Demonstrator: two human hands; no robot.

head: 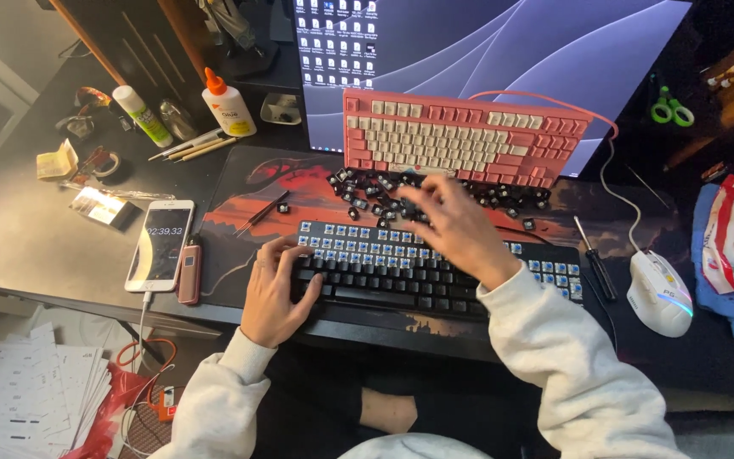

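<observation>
Black, rigid and weighty-looking, the half-stripped plastic keyboard (401, 272) lay low at frame centre on the counter (36, 229), best gripped by its edges, left hand (275, 289) pressing flat, right hand (456, 225) curled over loose keycaps (367, 191), grasp unclear.

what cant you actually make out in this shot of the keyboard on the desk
Head view only:
- Right hand is motion-blurred; whether it grips a keycap is unclear.
- Black keyboard: the middle is hidden by both hands, and the left hand covers the keys beneath.
- Loose keycaps are too small to count.
- Paper stack is cut off by the left edge.
</observation>
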